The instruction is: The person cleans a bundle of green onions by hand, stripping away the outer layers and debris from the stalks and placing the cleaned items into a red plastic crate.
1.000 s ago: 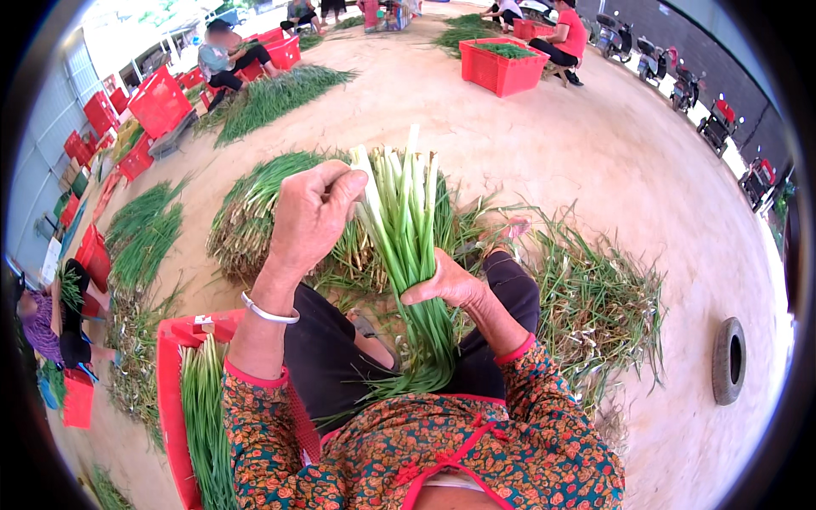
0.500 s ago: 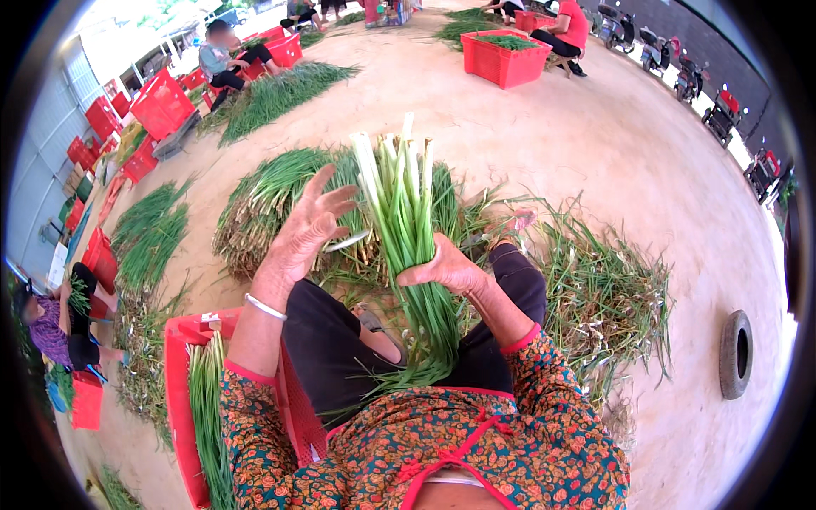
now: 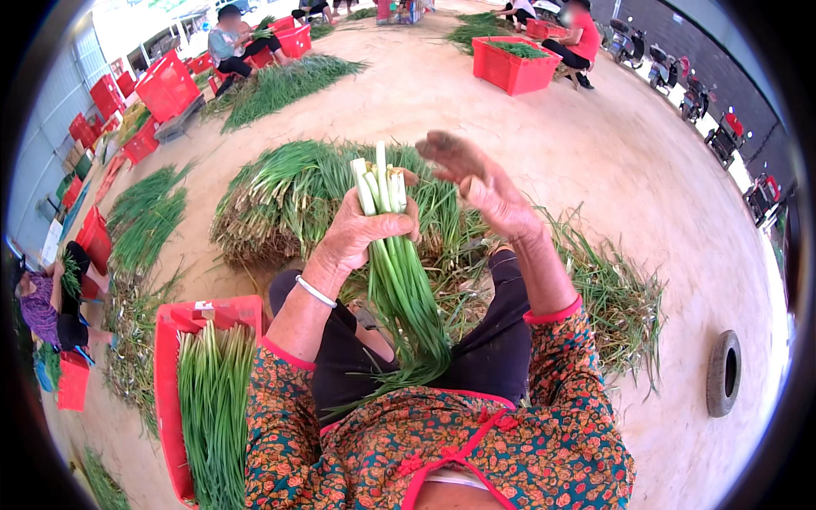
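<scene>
My left hand [image 3: 357, 234] is closed around a bunch of garlic chives [image 3: 404, 280], gripping it just below the white stalk ends. Those ends point up and away from me, and the long green leaves droop toward my lap. To the right of the stalk tops, my right hand [image 3: 493, 191] is raised and holds nothing; its fingers are stretched out, a little smeared by motion. Beyond my hands lies a heap of untrimmed chives [image 3: 276, 200] with brownish root ends. By my left side, a red crate [image 3: 166, 374] contains neatly laid chives [image 3: 212, 408].
Loose leaves and trimmings [image 3: 608, 306] cover the ground by my right knee. A tyre [image 3: 723, 374] stands farther right. Ahead are another red crate [image 3: 514, 72] and a green pile [image 3: 289, 89] beside a seated person [image 3: 234, 47]. Another person [image 3: 51, 297] sits at far left.
My left hand has closed on the bunch near its white ends. My right hand has let go and moved up and away. The bunch sits slightly lower, and more of the left crate shows.
</scene>
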`<state>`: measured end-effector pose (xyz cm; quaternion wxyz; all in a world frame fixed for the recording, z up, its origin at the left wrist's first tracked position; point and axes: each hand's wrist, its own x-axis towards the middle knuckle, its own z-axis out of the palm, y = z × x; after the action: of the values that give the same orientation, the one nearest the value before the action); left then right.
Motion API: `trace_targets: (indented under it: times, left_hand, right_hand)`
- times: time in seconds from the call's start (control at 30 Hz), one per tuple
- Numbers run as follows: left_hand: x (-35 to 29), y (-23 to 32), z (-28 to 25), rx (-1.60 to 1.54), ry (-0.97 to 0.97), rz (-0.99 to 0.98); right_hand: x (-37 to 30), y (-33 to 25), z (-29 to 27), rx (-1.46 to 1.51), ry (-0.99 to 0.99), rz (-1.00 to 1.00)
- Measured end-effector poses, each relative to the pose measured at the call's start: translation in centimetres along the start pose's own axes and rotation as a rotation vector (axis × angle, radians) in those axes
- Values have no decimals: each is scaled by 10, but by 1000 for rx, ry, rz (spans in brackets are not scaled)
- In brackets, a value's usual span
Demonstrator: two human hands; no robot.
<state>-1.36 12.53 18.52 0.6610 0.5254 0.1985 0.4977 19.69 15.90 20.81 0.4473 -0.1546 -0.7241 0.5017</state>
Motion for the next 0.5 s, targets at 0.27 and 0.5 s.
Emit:
trace_targets:
  times: [0.27, 0.5]
  left_hand:
    - [6, -31, -3, 654, -16, 267]
    - [-4, -24, -13, 370, 194, 118]
  right_hand:
    - [55, -35, 44, -933, -650, -98]
    - [-35, -8, 27, -174, 85, 51]
